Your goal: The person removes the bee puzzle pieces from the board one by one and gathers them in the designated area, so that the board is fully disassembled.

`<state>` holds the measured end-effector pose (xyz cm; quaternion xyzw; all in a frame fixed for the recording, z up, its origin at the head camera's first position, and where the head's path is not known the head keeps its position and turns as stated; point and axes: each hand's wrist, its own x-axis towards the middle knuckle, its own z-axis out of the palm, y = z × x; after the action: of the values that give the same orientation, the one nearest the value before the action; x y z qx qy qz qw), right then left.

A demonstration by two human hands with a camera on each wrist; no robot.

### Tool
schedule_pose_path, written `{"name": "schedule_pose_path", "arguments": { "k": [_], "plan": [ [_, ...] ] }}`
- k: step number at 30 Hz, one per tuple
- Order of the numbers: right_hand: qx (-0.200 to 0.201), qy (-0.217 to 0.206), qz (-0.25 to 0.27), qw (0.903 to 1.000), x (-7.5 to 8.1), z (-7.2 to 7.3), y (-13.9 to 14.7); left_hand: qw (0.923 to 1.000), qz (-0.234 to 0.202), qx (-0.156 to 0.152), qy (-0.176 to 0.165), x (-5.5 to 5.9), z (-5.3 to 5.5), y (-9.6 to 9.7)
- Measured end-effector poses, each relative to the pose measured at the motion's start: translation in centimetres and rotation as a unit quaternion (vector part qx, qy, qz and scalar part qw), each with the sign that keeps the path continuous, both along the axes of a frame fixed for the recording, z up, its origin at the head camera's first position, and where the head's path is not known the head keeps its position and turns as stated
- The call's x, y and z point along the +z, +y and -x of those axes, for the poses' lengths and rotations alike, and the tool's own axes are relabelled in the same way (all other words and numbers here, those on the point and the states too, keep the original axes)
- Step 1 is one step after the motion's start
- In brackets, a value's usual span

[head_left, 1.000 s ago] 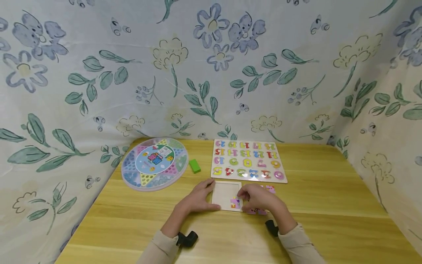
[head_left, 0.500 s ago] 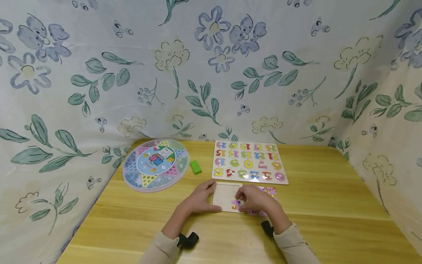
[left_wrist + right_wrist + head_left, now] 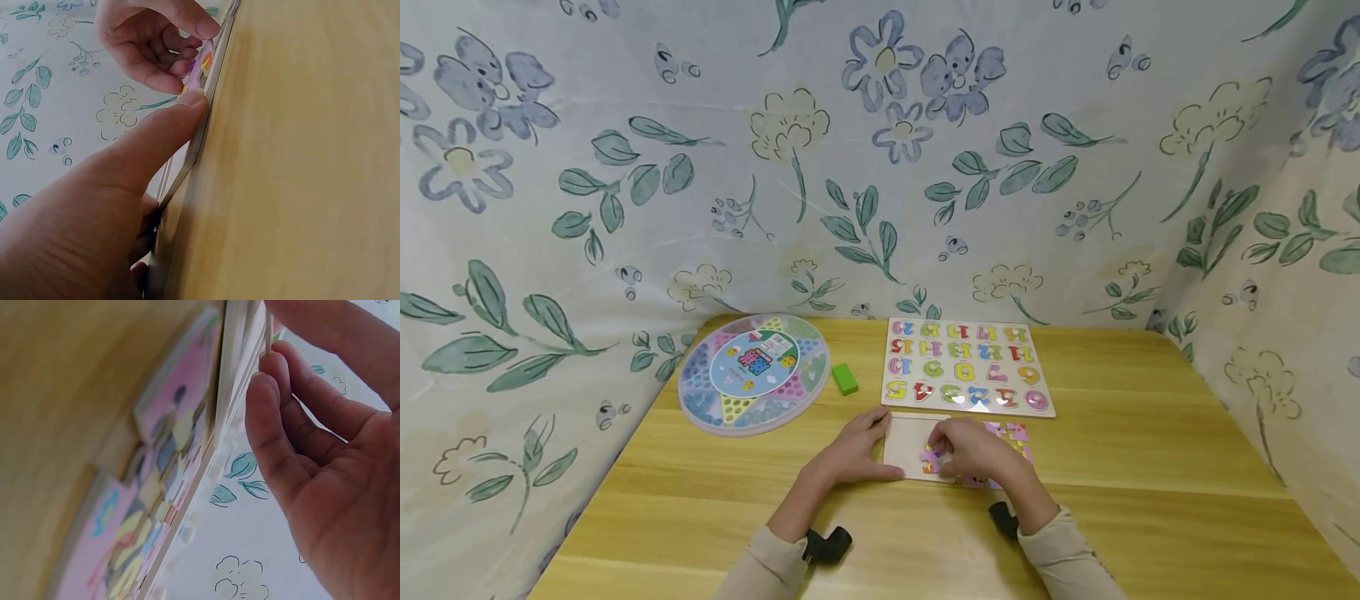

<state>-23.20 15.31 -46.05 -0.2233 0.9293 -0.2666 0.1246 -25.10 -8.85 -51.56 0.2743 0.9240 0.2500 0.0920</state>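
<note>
My left hand (image 3: 855, 448) holds the left side of a shallow wooden puzzle tray (image 3: 904, 442), its thumb on the near edge and its fingers at the far edge. Over the tray's right part, my right hand (image 3: 970, 450) pinches a pink jigsaw piece (image 3: 929, 459) with orange and purple marks. Close up in the left wrist view, the right thumb and fingers hold this jigsaw piece (image 3: 204, 64) tilted near the tray's rim. Loose pink jigsaw pieces (image 3: 1017, 432) lie right of the tray, partly hidden by the right hand; the right wrist view shows several jigsaw pieces (image 3: 178, 394).
Behind the tray lies a number board (image 3: 967, 367) with colourful numerals. A round game board (image 3: 755, 375) is at the back left, with a green block (image 3: 845, 379) beside it. Everything stands on a wooden table (image 3: 1150, 433) against a floral cloth (image 3: 880, 167).
My right hand has shifted slightly left over the tray, and the pinched jigsaw piece has moved and turned with it. The left hand keeps its place on the tray.
</note>
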Motion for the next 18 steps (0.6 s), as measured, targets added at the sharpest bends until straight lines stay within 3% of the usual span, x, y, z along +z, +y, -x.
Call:
{"name": "schedule_pose_path", "arguments": {
  "k": [18],
  "plan": [
    [-0.019,-0.009,-0.002,0.9998,-0.19,0.08,-0.08,0.9999,0.004,0.007,-0.011,-0.10,-0.02,-0.04]
  ]
}}
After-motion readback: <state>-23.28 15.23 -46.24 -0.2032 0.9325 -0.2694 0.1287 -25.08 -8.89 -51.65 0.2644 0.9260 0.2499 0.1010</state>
